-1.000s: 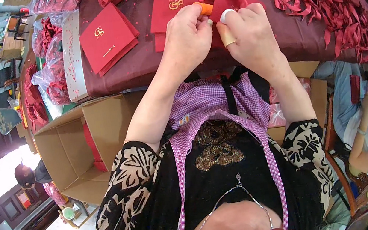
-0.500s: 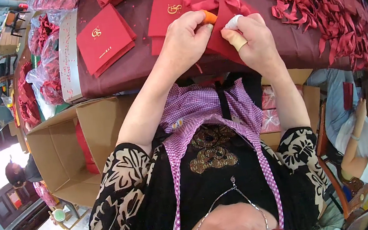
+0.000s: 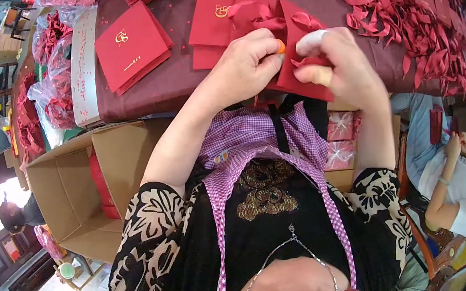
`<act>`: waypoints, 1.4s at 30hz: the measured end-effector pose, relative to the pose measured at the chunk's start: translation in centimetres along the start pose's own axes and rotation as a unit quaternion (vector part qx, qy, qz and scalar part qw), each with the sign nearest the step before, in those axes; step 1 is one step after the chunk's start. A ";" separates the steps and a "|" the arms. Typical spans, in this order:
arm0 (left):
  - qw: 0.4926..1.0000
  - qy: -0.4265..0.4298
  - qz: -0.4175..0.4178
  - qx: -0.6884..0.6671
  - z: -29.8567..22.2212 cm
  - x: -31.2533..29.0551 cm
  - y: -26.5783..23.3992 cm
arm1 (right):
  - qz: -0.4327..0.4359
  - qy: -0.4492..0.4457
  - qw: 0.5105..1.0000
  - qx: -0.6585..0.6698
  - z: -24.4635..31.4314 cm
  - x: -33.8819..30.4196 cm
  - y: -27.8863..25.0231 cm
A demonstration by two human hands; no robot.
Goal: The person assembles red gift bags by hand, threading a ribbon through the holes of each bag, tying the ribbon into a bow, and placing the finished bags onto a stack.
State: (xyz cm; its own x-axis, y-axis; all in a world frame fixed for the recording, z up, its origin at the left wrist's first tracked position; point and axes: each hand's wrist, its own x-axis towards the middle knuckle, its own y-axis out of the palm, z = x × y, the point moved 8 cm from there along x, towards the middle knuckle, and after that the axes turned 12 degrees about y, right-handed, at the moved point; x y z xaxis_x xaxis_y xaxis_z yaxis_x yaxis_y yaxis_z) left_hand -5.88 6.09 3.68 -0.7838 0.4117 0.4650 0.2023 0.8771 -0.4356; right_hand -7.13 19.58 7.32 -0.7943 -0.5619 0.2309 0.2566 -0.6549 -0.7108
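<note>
Together, both hands, left (image 3: pixel 246 64) and right (image 3: pixel 340 66), pinch a red card (image 3: pixel 300 75) with ribbon bow (image 3: pixel 263 21); taut, even tension probably keeps the bow neat.

Counts, head view:
- Hands at work: 2, left hand (image 3: pixel 246 64) and right hand (image 3: pixel 340 63), both closed on 1 red folded card (image 3: pixel 300 75).
- Red card stacks flat on the worktop (image 3: pixel 177 82): 2 clear ones, a left stack (image 3: pixel 131 44) and a middle stack (image 3: pixel 219 20); more at the top edge, cut off, can't count.
- Ribbon pile (image 3: pixel 398 17): 1 heap, single ribbons too tangled to count.
- Open cardboard box (image 3: pixel 74 190): 1.
- Clear bags of red pieces (image 3: pixel 52 92): at least 2.
- Other people: 2, a seated person (image 3: pixel 456 187) at right and a second person (image 3: pixel 15 215) at far left.
</note>
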 end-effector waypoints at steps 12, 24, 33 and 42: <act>0.997 -0.011 0.031 -0.073 -1.2 0.3 0.1 | 0.022 -0.154 0.982 -0.106 2.6 -0.2 -2.2; 0.960 -0.135 -0.239 -0.060 1.9 -2.6 -5.7 | -0.008 -0.088 0.993 -0.074 -0.8 -1.3 -3.3; 0.995 -0.085 -0.012 -0.043 0.3 -2.8 1.2 | -0.062 -0.079 0.995 0.014 -1.3 -0.6 -2.4; 0.972 -0.206 0.008 -0.110 1.7 -2.8 2.4 | -0.152 -0.113 0.975 -0.120 0.9 -1.5 -2.9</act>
State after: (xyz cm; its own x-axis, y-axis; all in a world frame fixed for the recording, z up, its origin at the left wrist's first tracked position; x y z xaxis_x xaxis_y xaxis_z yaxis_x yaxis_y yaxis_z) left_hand -4.17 6.61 0.04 -0.9393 0.3307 0.0912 0.3008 0.9219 -0.2442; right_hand -6.19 21.90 9.61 -0.6654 -0.4751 0.5758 -0.1295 -0.6862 -0.7158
